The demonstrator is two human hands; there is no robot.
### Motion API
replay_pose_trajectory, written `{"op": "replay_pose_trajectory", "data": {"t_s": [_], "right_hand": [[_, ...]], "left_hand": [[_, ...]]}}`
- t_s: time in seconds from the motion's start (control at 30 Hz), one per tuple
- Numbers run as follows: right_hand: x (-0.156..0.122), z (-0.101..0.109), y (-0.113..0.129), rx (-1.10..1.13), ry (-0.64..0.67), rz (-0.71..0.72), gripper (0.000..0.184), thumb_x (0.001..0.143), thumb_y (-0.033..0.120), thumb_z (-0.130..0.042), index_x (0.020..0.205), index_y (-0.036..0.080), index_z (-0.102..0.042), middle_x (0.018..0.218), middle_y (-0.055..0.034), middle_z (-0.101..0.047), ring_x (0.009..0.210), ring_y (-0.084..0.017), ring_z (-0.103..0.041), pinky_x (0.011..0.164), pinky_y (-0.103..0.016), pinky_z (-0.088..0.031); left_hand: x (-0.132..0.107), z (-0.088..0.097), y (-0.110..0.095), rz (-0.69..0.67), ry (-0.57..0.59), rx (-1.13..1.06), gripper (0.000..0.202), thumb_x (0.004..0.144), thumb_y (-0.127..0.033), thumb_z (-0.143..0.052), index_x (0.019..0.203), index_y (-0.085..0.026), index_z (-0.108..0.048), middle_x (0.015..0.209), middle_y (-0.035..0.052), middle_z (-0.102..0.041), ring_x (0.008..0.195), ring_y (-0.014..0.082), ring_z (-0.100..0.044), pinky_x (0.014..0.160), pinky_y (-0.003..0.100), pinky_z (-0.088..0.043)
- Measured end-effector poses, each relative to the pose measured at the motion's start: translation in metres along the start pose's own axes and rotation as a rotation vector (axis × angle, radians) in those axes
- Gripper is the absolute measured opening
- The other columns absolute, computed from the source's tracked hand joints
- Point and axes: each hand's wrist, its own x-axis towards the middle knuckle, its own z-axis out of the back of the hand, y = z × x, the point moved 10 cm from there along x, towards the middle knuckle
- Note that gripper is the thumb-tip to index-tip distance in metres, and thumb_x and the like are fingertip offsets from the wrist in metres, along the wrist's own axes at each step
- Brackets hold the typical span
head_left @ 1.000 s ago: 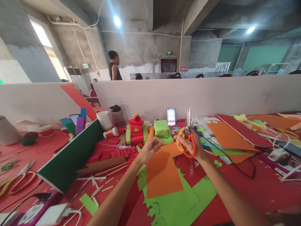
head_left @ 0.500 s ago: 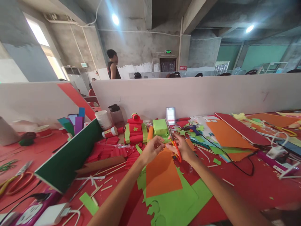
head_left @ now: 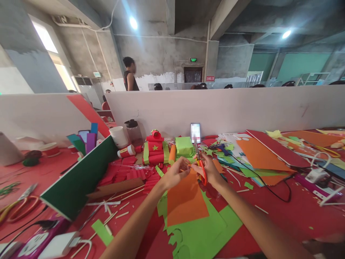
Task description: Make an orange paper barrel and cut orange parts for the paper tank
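Scissors (head_left: 203, 175) have dipped since earlier, gripped inside the half-curled right hand (head_left: 212, 169)

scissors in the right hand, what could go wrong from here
The scissors might nick the left hand, which is close to them. The orange sheet lies over green paper below the hands, so a bump could slide or crease either one.

craft workshop, concrete beams (head_left: 228, 19), red worktable (head_left: 291, 230) (littered with cut sheets (head_left: 199, 233))
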Motion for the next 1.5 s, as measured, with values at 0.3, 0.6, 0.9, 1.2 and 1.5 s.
{"op": "replay_pose_trajectory", "data": {"t_s": [0.3, 0.6, 0.9, 1.2, 1.5], "right_hand": [[-0.003, 0.003, 0.008, 0.06, -0.1, 0.101, 0.038, 0.07, 0.03, -0.075, 0.098, 0.024, -0.05, 0.069, 0.0045, -0.062, 0.046, -0.011, -0.054, 0.045, -0.022, -0.049], [-0.001, 0.004, 0.004, 0.089, -0.103, 0.097, 0.038, 0.071, 0.03, -0.074, 0.099, 0.025, -0.05, 0.071, 0.0047, -0.062, 0.045, -0.01, -0.053, 0.042, -0.021, -0.045], [0.001, 0.002, -0.001, -0.013, 0.016, 0.003, 0.045, 0.074, 0.048, -0.073, 0.104, 0.025, -0.048, 0.069, 0.0067, -0.052, 0.044, -0.009, -0.046, 0.041, -0.021, -0.044], [-0.016, -0.016, 0.002, -0.308, 0.337, -0.063, 0.043, 0.083, 0.06, -0.061, 0.099, 0.022, -0.05, 0.066, 0.0066, -0.045, 0.045, -0.008, -0.04, 0.043, -0.019, -0.034], [-0.017, -0.02, 0.004, -0.404, 0.339, -0.028, 0.042, 0.082, 0.06, -0.064, 0.098, 0.022, -0.054, 0.065, 0.005, -0.051, 0.042, -0.008, -0.039, 0.04, -0.019, -0.029]], "left_hand": [[0.002, 0.002, 0.006, 0.027, -0.112, -0.097, 0.028, 0.088, -0.046, -0.059, 0.085, -0.019, -0.051, 0.069, 0.0004, -0.057, 0.066, 0.0152, -0.057, 0.065, 0.03, -0.046], [0.004, 0.0, 0.012, 0.023, -0.129, -0.24, 0.028, 0.087, -0.045, -0.061, 0.086, -0.018, -0.053, 0.069, -0.0006, -0.057, 0.064, 0.0134, -0.057, 0.065, 0.028, -0.047], [0.004, 0.025, 0.019, 0.066, -0.328, -0.152, 0.026, 0.082, -0.043, -0.061, 0.079, -0.017, -0.056, 0.072, 0.0002, -0.057, 0.066, 0.013, -0.057, 0.067, 0.027, -0.047], [-0.002, 0.053, 0.021, 0.1, -0.529, -0.267, 0.036, 0.072, -0.051, -0.068, 0.079, -0.016, -0.059, 0.088, 0.0055, -0.065, 0.09, 0.0222, -0.063, 0.077, 0.031, -0.052], [-0.003, 0.048, 0.018, 0.088, -0.537, -0.367, 0.032, 0.071, -0.046, -0.07, 0.078, -0.017, -0.057, 0.089, 0.0036, -0.064, 0.088, 0.0222, -0.066, 0.08, 0.035, -0.052]]}}
